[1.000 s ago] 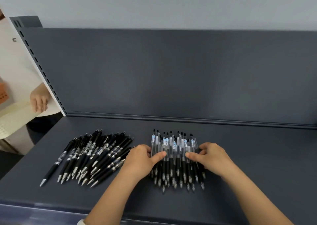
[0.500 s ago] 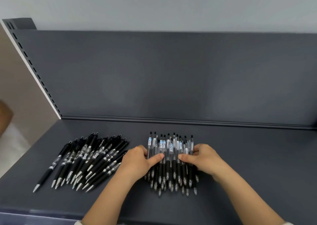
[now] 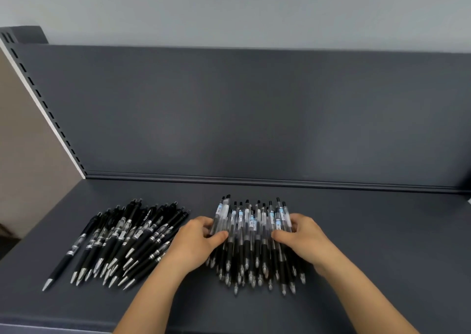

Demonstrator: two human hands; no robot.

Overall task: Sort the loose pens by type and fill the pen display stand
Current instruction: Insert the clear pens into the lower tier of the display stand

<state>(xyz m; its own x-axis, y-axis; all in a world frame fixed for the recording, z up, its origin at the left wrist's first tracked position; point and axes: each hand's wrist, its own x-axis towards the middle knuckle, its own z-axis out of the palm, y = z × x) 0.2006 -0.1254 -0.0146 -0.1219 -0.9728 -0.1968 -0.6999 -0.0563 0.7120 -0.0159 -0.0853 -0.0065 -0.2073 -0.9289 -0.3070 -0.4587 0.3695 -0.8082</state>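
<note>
Your left hand (image 3: 197, 238) and right hand (image 3: 304, 238) gripped the clear-barrel pens (image 3: 244, 253) from both sides, black pens (image 3: 122, 239) apart: sorting looked done, next needed a firm bundle lift; stand unseen.

The shelf (image 3: 382, 247) in front of you looks like dark grey sheet metal, painted matt and smooth, with only a soft sheen. Its back panel (image 3: 254, 109) has the same finish. The slotted upright (image 3: 40, 101) at the left is pale painted metal. The black pens (image 3: 127, 236) have glossy black plastic barrels and bright, polished metal tips. The clear pens (image 3: 251, 234) show see-through plastic barrels, paper-like blue and white labels, and dull black grips. The wall (image 3: 229, 7) behind is pale and matt
</note>
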